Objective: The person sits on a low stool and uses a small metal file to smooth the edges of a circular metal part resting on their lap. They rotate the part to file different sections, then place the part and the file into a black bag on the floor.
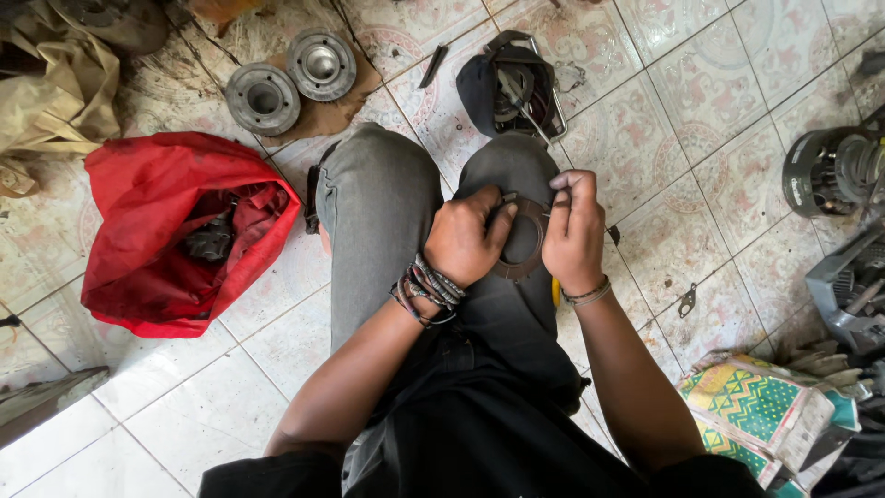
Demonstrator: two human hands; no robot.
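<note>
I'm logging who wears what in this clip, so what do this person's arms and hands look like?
Both forearms are bare, with no gloves. The left hand has a thick stack of dark braided and beaded bracelets at the wrist. The right hand has one thin band at its wrist. Black short sleeves show near the shoulders.

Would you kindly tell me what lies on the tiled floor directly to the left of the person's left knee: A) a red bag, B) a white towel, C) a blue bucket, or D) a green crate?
A: a crumpled red bag with dark parts inside lies on the tiled floor beside the grey-trousered left knee.
</note>
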